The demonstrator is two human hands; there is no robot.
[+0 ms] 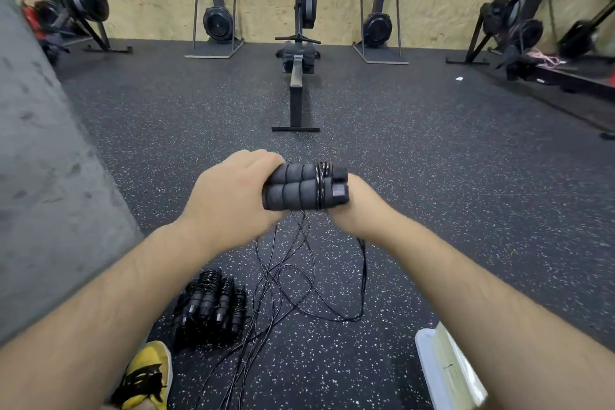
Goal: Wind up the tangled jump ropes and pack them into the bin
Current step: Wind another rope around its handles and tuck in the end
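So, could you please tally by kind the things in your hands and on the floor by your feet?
Foam handles: 2, in hand
Loose cable tangle: 1
Pile of wound ropes: 1, bundles too blurred to count
Clear bin: 1
Yellow shoe: 1
Total: 6

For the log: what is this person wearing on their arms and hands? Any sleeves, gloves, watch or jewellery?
The left forearm and right forearm are bare to the frame edge, with no sleeves in view and fine hair showing. The left hand and right hand wear no gloves. No watch, band or ring shows on the visible sides.
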